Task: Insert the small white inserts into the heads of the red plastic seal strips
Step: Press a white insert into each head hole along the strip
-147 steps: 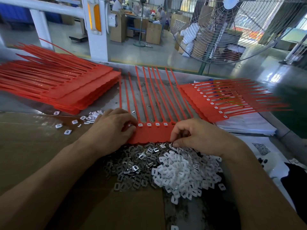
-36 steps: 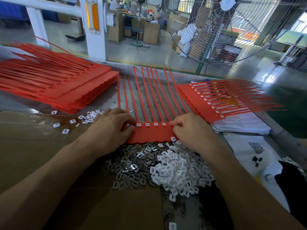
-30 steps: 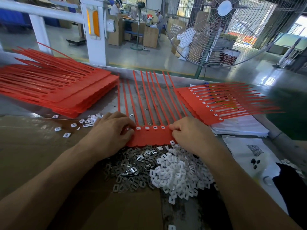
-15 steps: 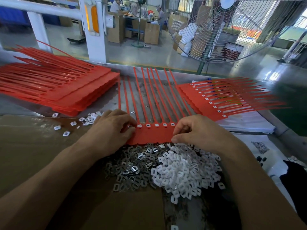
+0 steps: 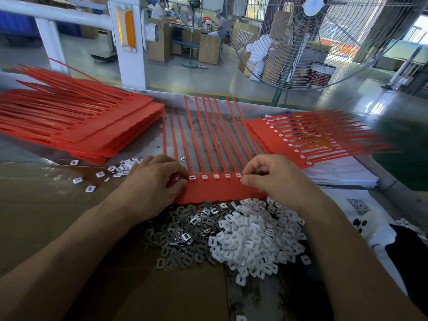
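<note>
A joined sheet of red seal strips (image 5: 215, 187) lies across the table in front of me, tails pointing away. Several of its heads hold white inserts (image 5: 215, 176). My left hand (image 5: 152, 181) rests on the sheet's left end, fingertips curled at the leftmost filled head. My right hand (image 5: 275, 177) sits on the right end, thumb and curled fingers pressing at the rightmost head by the last insert. Whether it holds an insert is hidden. A heap of loose white inserts (image 5: 252, 239) lies just below the sheet.
Grey metal clips (image 5: 183, 230) are heaped left of the white pile. A stack of red strip sheets (image 5: 76, 126) lies at the left, another with inserts (image 5: 301, 140) at the right. Scattered inserts (image 5: 99, 174) sit on brown cardboard (image 5: 46, 205). A big fan (image 5: 312, 38) stands behind.
My right hand moved from the white pile up to the sheet's right heads, back to the pile edge, and now presses at the rightmost head again. My left hand stayed put.
</note>
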Action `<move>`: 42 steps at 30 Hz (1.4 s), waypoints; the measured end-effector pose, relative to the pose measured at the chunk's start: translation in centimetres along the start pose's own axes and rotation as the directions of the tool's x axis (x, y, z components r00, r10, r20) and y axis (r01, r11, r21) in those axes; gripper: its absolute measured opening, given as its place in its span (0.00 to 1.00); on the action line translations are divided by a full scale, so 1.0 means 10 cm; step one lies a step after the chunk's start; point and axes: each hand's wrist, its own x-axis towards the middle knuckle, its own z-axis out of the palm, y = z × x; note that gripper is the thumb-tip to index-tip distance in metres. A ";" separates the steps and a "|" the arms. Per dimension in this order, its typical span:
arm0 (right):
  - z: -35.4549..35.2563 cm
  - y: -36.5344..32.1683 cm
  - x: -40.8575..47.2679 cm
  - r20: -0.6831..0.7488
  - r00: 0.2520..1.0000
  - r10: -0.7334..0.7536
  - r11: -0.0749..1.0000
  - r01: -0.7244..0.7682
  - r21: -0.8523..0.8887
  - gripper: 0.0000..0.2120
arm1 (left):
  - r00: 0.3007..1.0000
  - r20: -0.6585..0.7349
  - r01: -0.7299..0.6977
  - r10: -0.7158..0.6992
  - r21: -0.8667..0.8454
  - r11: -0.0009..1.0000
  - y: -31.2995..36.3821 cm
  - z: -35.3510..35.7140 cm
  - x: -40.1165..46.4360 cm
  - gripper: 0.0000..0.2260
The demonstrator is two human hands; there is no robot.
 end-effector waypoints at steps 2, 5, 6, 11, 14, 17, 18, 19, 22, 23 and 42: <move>0.01 0.06 0.04 -0.128 0.991 0.032 0.998 -0.026 0.049 0.05 | 1.000 0.004 0.001 -0.001 0.000 1.000 0.00 0.00 0.00 0.11; 0.01 0.14 0.07 -0.210 0.974 0.085 0.995 -0.071 0.070 0.05 | 1.000 0.013 0.003 -0.003 0.011 1.000 0.00 -0.01 -0.01 0.11; 0.02 0.17 0.08 -0.215 0.972 0.096 0.994 -0.085 0.062 0.06 | 1.000 0.012 0.003 -0.004 0.011 1.000 0.00 -0.01 -0.01 0.11; 0.07 0.22 0.13 -0.215 0.968 0.127 0.992 -0.127 0.016 0.05 | 0.999 0.029 0.013 -0.014 0.012 1.000 0.01 -0.02 -0.01 0.12; 0.08 0.22 0.15 -0.209 0.971 0.118 0.992 -0.122 -0.009 0.06 | 1.000 0.026 0.009 -0.009 0.011 1.000 0.01 -0.02 -0.01 0.12; 0.09 0.21 0.16 -0.201 0.974 0.106 0.994 -0.112 -0.017 0.05 | 0.999 0.033 0.011 -0.011 0.013 1.000 0.01 -0.02 -0.01 0.12; 0.09 0.21 0.17 -0.198 0.975 0.100 0.994 -0.107 -0.025 0.05 | 0.999 0.034 0.010 -0.010 0.014 1.000 0.01 -0.02 -0.01 0.12; 0.09 0.20 0.16 -0.194 0.977 0.093 0.994 -0.102 -0.037 0.05 | 0.999 0.034 0.009 -0.010 0.015 1.000 0.01 -0.02 -0.01 0.12; 0.09 0.19 0.16 -0.188 0.979 0.079 0.994 -0.092 -0.060 0.04 | 0.999 0.034 0.014 -0.014 0.015 1.000 0.01 -0.02 0.00 0.13; 0.08 0.18 0.16 -0.185 0.980 0.075 0.994 -0.089 -0.068 0.04 | 0.999 0.033 0.014 -0.015 0.016 1.000 0.01 -0.02 0.00 0.13; 0.07 0.11 0.09 -0.229 0.970 0.086 0.988 -0.113 -0.108 0.06 | 1.000 0.029 -0.005 0.004 0.005 1.000 -0.03 0.00 0.00 0.12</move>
